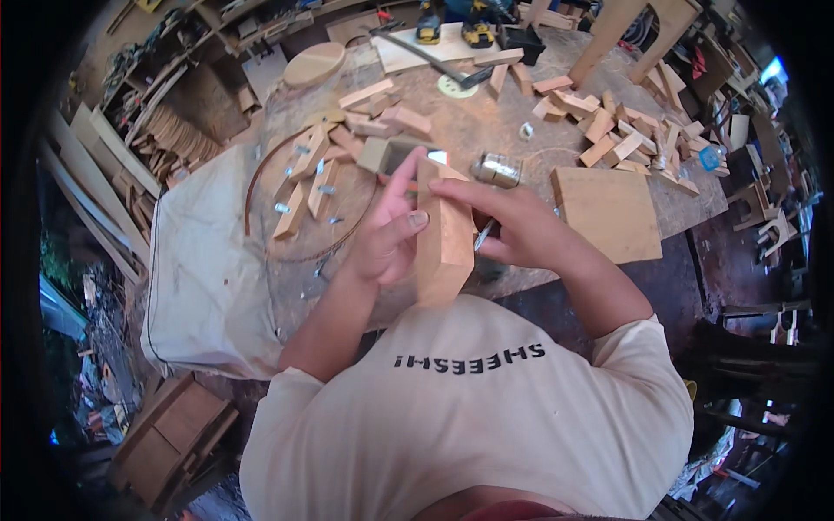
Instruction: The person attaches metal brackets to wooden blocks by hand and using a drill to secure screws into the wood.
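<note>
A pale wooden block point(446, 233) with an angled near end stands between my hands, close to my chest. My left hand point(387, 233) grips its left side, with the thumb on the face and a finger stretched along the far edge. My right hand point(521, 224) holds its right side, the index finger laid over the top. A thin silvery piece point(484, 234) shows by my right fingers; its kind is unclear. Just beyond my right hand lies a shiny metal can point(499, 169). Behind the block, an open box-like piece point(382, 156) is partly hidden.
On the worktable point(469, 113), wood pieces with metal bolts point(323, 189) lie left, within a thin curved strip point(248, 200). A square board point(605, 214) and a pile of wood offcuts point(621, 130) are right. Cordless drills point(478, 33) stand behind. Light cloth point(208, 260) covers the left.
</note>
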`<action>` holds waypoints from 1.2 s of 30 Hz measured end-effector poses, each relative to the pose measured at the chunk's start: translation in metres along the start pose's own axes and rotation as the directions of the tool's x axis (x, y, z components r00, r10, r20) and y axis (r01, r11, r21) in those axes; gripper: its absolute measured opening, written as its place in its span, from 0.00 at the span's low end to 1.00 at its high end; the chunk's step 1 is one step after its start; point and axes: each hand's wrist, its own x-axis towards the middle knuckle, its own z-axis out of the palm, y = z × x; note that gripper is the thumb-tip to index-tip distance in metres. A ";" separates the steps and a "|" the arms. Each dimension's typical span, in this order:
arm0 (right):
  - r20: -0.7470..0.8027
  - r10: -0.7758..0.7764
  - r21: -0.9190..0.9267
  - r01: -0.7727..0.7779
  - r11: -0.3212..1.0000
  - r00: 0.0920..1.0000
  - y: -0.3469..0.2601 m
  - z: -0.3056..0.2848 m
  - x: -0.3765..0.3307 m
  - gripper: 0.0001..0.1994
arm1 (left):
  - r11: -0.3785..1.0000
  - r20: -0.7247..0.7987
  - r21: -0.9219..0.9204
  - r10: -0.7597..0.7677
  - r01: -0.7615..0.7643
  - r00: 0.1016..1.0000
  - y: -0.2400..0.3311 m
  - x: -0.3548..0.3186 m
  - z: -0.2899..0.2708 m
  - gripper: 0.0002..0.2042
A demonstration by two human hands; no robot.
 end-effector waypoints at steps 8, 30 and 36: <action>0.210 0.477 0.439 -0.519 0.734 0.853 0.018 0.175 -0.011 0.32 | 0.987 -0.611 0.112 -0.019 0.111 0.791 -0.067 -0.124 -0.169 0.42; -0.034 0.724 -0.287 -0.700 0.653 0.689 0.043 0.286 -0.069 0.12 | 0.072 -0.341 0.927 -0.241 0.368 0.908 -0.067 -0.190 -0.209 0.15; -0.176 0.640 -0.328 -0.658 0.678 0.748 0.095 0.264 -0.015 0.12 | -0.020 -0.289 0.957 0.017 0.289 0.957 -0.076 -0.123 -0.252 0.17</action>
